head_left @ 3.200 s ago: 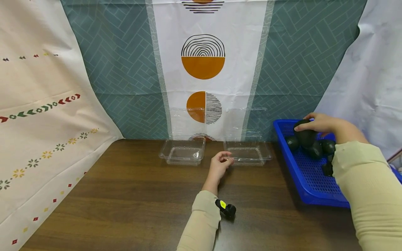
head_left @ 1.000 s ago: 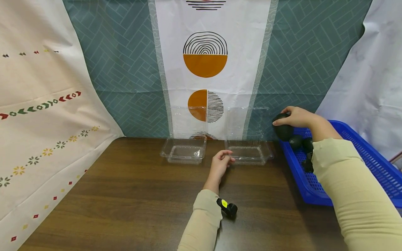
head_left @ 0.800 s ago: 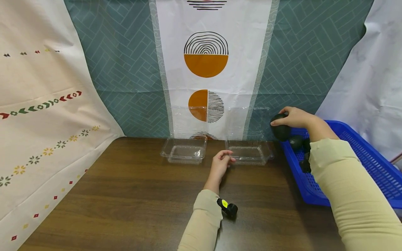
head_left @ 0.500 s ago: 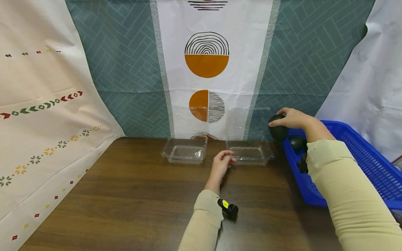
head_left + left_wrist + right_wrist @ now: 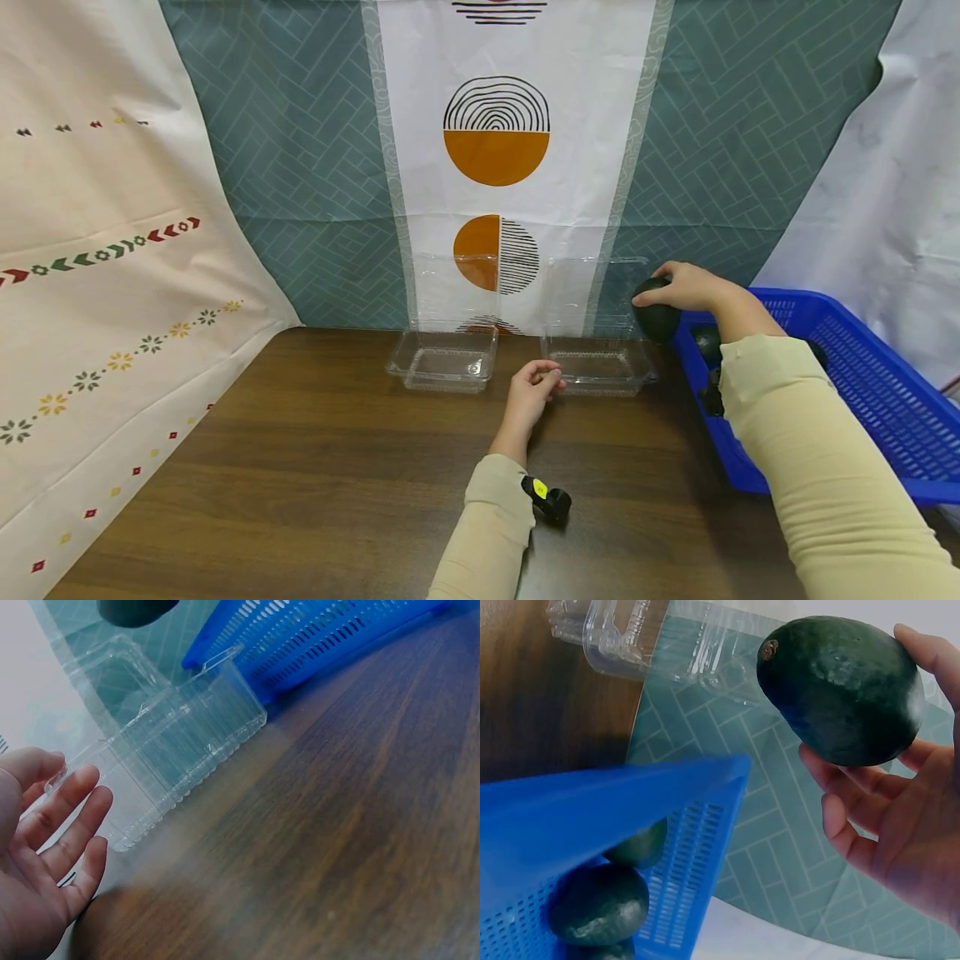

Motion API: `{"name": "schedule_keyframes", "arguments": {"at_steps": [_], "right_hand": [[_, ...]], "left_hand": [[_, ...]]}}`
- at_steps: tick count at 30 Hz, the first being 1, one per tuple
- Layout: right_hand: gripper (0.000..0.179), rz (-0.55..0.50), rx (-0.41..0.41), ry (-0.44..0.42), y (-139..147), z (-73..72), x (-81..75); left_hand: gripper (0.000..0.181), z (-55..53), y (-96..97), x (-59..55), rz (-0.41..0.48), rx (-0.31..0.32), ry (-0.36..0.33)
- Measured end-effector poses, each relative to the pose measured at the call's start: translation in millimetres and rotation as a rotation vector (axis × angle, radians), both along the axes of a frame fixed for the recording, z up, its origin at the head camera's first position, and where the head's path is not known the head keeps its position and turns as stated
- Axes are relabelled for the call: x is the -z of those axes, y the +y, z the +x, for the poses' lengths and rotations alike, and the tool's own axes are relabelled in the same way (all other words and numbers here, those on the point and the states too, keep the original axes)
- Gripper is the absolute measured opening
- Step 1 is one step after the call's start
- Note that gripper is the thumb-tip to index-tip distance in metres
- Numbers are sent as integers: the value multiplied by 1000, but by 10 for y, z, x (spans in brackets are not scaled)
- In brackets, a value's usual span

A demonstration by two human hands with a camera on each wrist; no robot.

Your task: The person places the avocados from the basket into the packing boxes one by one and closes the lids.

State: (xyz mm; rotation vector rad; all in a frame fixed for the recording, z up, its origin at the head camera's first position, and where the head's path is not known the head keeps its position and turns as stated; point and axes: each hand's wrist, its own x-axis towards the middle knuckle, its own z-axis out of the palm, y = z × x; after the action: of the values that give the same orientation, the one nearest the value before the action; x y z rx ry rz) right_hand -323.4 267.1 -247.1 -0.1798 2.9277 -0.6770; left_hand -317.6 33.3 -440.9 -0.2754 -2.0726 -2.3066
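Note:
My right hand grips a dark green avocado above the left rim of the blue basket. Thumb and fingers lie on its sides, and its stem end shows in the right wrist view. My left hand pinches the near left corner of the right-hand clear plastic container between thumb and index finger; the other fingers are spread loosely in the left wrist view. That container stands on the table with its lid raised at the back. More avocados lie in the basket, partly hidden by my right arm.
A second clear container, lid also up, stands left of the first on the brown wooden table. Patterned cloths hang behind and at both sides. A black strap device sits on my left wrist.
My right hand has lifted the avocado out of the basket and moved left towards the right-hand container. The left hand has stayed at the container's corner. The view has shifted slightly.

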Motion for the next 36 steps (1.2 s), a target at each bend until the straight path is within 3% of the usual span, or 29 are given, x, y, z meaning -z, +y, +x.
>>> {"name": "schedule_keyframes", "arguments": {"at_steps": [21, 36], "right_hand": [[77, -5, -19, -19, -181, -61, 57], [77, -7, -2, -13, -222, -90, 137]], "left_hand": [[12, 12, -4, -23, 4, -9, -17], [11, 0, 5, -5, 1, -29, 11]]}}
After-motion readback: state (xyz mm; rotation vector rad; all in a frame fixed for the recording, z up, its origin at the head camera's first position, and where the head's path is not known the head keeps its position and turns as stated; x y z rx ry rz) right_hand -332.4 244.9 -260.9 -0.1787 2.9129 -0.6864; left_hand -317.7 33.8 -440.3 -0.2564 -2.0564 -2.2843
